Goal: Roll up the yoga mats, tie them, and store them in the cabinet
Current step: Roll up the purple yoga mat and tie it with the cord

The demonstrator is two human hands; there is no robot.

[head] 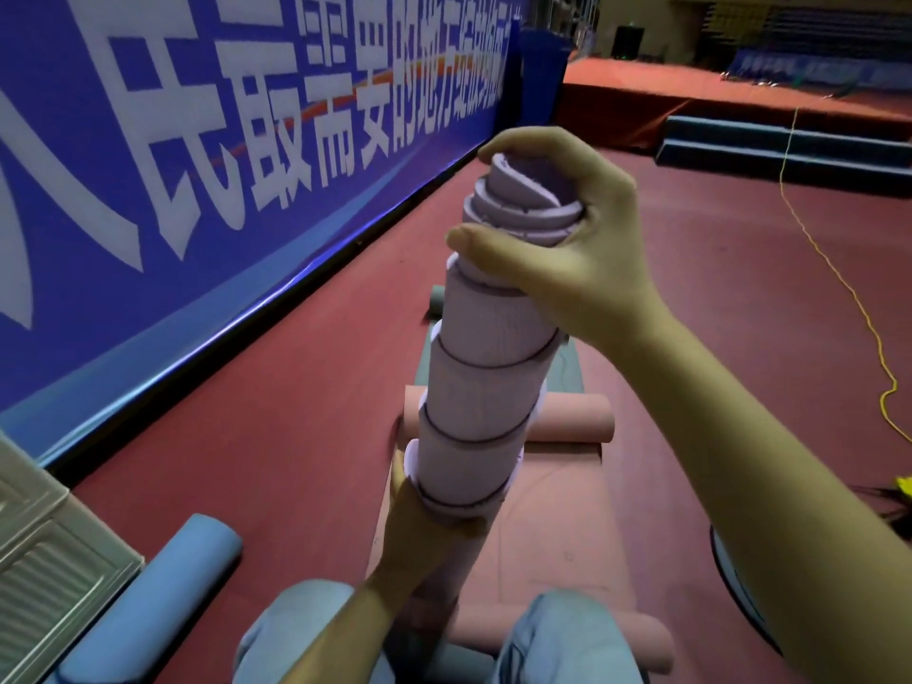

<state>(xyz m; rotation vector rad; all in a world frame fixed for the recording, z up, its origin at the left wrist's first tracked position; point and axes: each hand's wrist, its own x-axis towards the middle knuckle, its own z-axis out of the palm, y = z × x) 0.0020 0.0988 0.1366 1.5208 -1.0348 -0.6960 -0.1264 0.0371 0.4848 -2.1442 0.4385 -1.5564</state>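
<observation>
A rolled lilac yoga mat point(486, 387) stands almost upright in front of me, its layers telescoped at the top, with a thin dark cord wound around it in several turns. My right hand point(557, 239) grips the mat's upper end, fingers curled over the top. My left hand point(424, 506) holds the lower end from the left and underneath. Below it a pink mat point(557, 510) lies on the floor, rolled at its far end. A blue rolled mat point(192, 575) lies at lower left.
A grey-green mat point(562, 372) lies beyond the pink one. A long blue banner wall point(197, 165) runs along the left. A pale cabinet point(44, 550) stands at lower left. A yellow cable point(839, 283) crosses the red floor on the right. My knees show at the bottom.
</observation>
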